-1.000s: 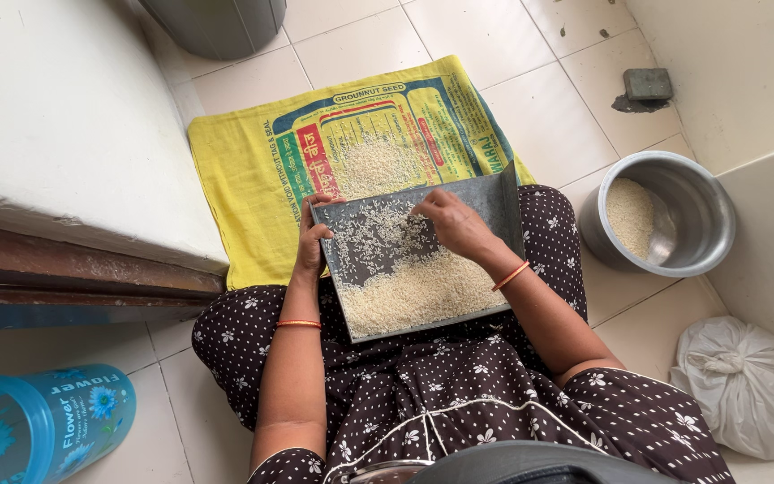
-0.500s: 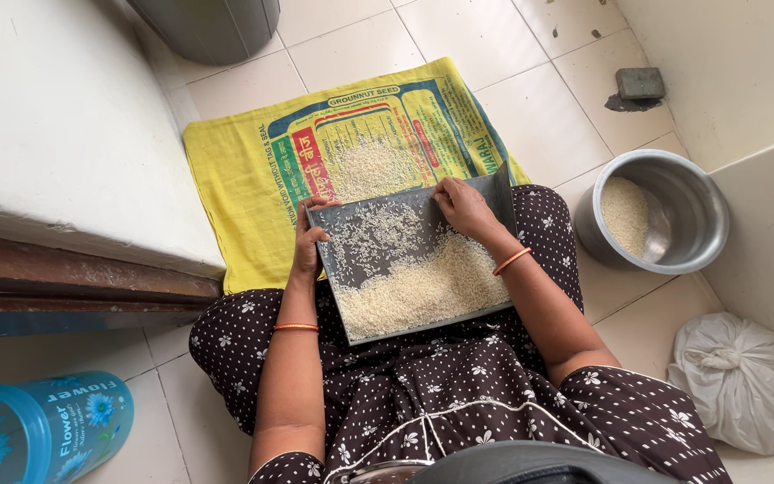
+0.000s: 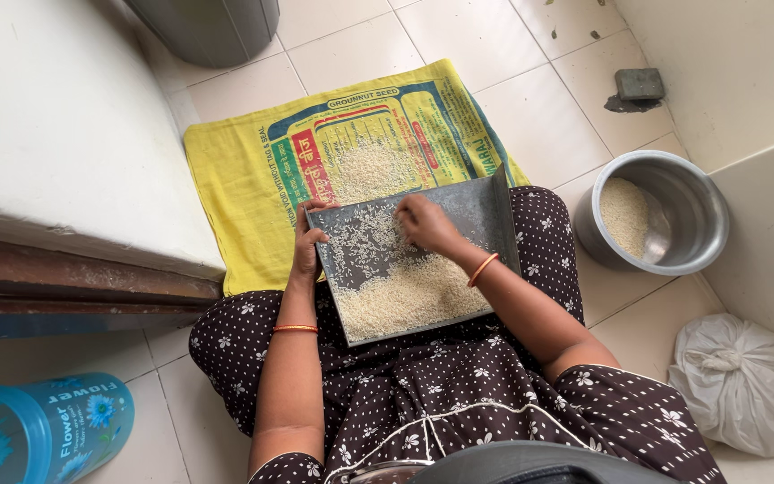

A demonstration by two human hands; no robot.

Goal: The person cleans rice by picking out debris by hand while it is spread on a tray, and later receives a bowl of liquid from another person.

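Note:
A flat grey metal tray (image 3: 481, 211) rests on my lap, holding a heap of rice grains (image 3: 405, 300) at its near end and a thin scatter further up. My left hand (image 3: 307, 242) grips the tray's left edge. My right hand (image 3: 425, 224) lies on the scattered grains in the upper middle of the tray, fingers bent down onto them. Past the tray a yellow printed sack (image 3: 235, 170) is spread on the floor with a small pile of rice (image 3: 367, 168) on it.
A steel pot (image 3: 687, 211) with rice and a spoon stands at my right. A tied white bag (image 3: 750, 381) lies at the lower right. A blue plastic jar (image 3: 38, 435) lies at the lower left. A raised white slab (image 3: 55, 134) borders the left. A grey bin (image 3: 212, 27) stands behind the sack.
My right hand has slid leftward across the tray over the scattered grains. My left hand stays on the tray's left edge.

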